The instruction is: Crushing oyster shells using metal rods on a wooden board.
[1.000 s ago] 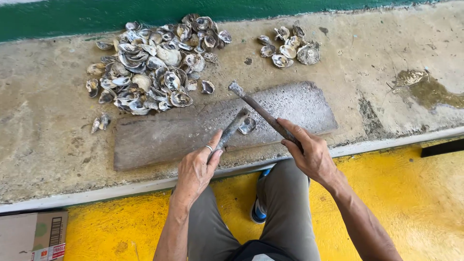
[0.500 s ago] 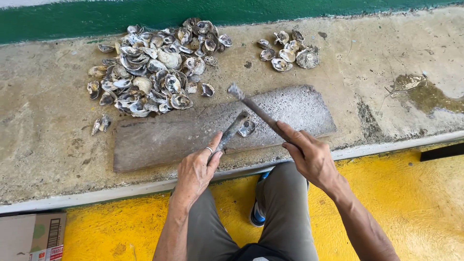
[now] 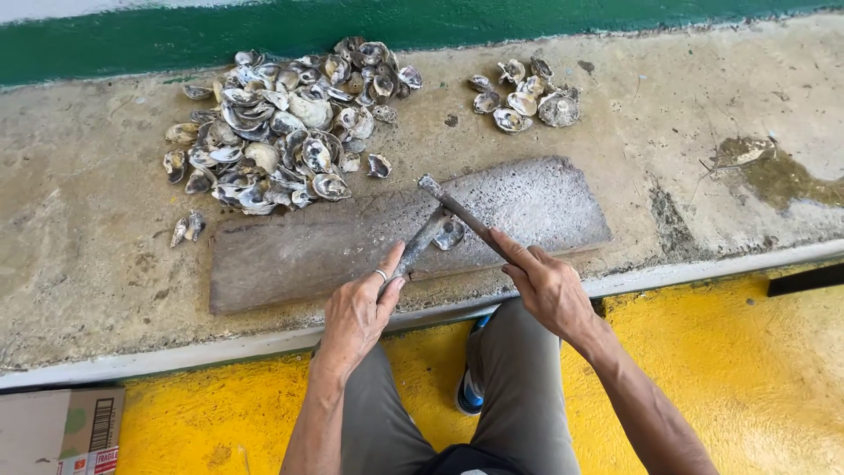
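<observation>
My left hand (image 3: pixel 359 308) grips a short metal tool (image 3: pixel 420 246) whose tip rests against a small oyster shell (image 3: pixel 451 234) on a flat grey stone slab (image 3: pixel 290 255). My right hand (image 3: pixel 549 286) holds a long metal rod (image 3: pixel 462 211), raised at a slant above that shell, its upper end pointing away to the left. Both hands sit at the slab's near edge, above my knees.
A large heap of oyster shells (image 3: pixel 281 132) lies behind the slab on the concrete ledge (image 3: pixel 88 264), a smaller heap (image 3: pixel 526 95) to the right. Two loose shells (image 3: pixel 187 229) lie left. A green wall (image 3: pixel 264 35) runs behind. A cardboard box (image 3: pixel 57 431) sits on yellow floor (image 3: pixel 774 378).
The rod in my right hand has shifted very slightly; both hands stay over the shell on the slab. Nothing else has moved.
</observation>
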